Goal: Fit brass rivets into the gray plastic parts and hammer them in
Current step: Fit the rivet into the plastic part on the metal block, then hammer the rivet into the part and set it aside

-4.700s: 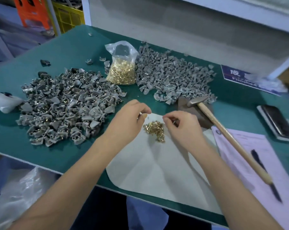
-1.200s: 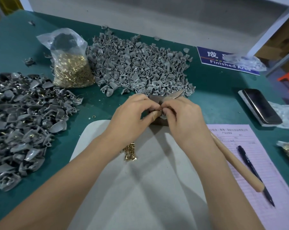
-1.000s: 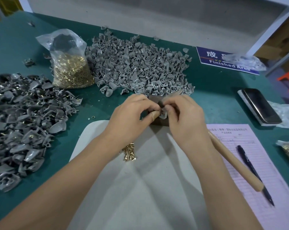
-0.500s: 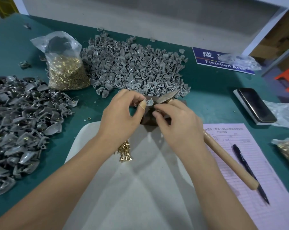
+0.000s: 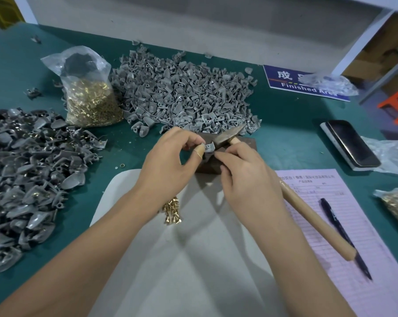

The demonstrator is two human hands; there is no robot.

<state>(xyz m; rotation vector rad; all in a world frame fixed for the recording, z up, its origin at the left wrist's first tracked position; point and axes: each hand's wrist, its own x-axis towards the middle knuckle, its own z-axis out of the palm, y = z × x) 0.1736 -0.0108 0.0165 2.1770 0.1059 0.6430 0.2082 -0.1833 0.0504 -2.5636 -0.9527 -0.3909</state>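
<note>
My left hand [image 5: 170, 161] pinches a small gray plastic part [image 5: 209, 148] between thumb and fingers, above a dark block [image 5: 230, 154]. My right hand [image 5: 246, 170] meets it from the right, fingertips curled against the part's lower edge; whether it holds a rivet is hidden. A few loose brass rivets [image 5: 171, 212] lie on the white sheet [image 5: 182, 259] under my left wrist. A hammer [image 5: 317, 220] lies with its head [image 5: 227, 136] on the block, just behind the part.
A heap of bare gray parts [image 5: 184, 94] lies behind the block, a darker heap with rivets [image 5: 28, 172] at the left. A bag of rivets [image 5: 88, 97] stands between them. A phone [image 5: 351, 143], pink form [image 5: 353, 236], pen [image 5: 344, 239] and second bag [image 5: 397, 207] lie at the right.
Both hands left the loose rivets and rose to the block. Over the last second they stayed together there, working the gray part; the camera view drifted slightly.
</note>
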